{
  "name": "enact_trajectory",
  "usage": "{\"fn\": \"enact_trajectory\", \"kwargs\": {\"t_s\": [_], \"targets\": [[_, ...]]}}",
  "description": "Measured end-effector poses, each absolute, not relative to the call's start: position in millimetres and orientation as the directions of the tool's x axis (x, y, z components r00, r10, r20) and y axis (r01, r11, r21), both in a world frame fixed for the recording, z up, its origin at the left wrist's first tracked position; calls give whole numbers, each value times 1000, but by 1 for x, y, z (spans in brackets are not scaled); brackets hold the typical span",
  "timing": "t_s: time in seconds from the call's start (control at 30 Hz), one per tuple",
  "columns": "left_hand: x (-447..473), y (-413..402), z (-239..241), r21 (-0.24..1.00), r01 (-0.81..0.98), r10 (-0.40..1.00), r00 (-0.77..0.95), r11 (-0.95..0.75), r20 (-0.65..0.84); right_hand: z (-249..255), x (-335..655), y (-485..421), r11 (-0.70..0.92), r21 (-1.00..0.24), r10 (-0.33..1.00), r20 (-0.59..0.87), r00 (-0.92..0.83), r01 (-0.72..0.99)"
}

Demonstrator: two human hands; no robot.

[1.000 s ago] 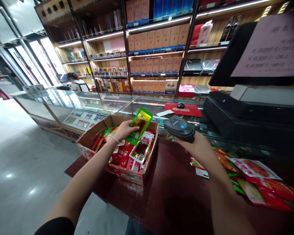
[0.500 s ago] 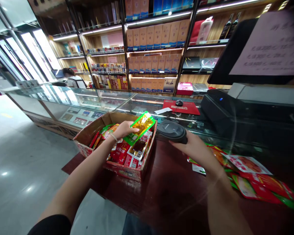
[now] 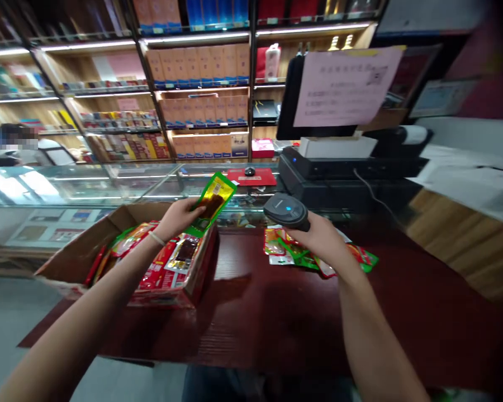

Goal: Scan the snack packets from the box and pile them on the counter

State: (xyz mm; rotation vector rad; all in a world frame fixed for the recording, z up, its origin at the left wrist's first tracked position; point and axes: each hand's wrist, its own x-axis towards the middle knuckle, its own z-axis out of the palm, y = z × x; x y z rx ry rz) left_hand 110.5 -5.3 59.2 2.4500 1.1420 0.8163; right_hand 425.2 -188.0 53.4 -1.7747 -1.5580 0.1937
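Observation:
My left hand [image 3: 179,220] is closed on the lower edge of a green and yellow snack packet [image 3: 215,202], raised above the right side of a cardboard box [image 3: 197,282]. Red, green and silver snack packets [image 3: 159,265] fill that box. A dark barcode scanner [image 3: 285,211] is gripped in my right hand [image 3: 321,237], its head turned left toward the packet and a small blue light showing on top. Below and behind the right hand, a pile of snack packets [image 3: 295,254] lies on the dark red table, partly hidden by my wrist.
Behind the table runs a glass display counter [image 3: 155,192] with a mouse [image 3: 250,171] on a red mat [image 3: 266,177]. A monitor backed by a pink paper sheet [image 3: 339,89] stands over a black machine [image 3: 318,176]. At far left is another person [image 3: 19,148].
My view has swung to the right. The packet has left its place over the box's contents, lifted and tilted upright. A blue light now shows on the scanner.

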Motion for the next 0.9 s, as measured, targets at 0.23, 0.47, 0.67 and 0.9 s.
{"fn": "enact_trajectory", "kwargs": {"t_s": [0.23, 0.47, 0.67, 0.9], "targets": [[270, -36, 40, 252, 549, 603, 754, -797, 262, 41, 517, -260, -101, -685, 784, 391, 481, 721], [417, -73, -26, 205, 438, 469, 873, -875, 137, 31, 577, -322, -252, -731, 694, 321, 645, 634], [487, -105, -73, 190, 229, 232, 973, -955, -6, 26, 597, -344, -258, -782, 675, 274, 685, 568], [477, -96, -63, 181, 212, 212, 977, -960, -16, 31, 591, -338, -227, -792, 661, 302, 687, 567]]}}
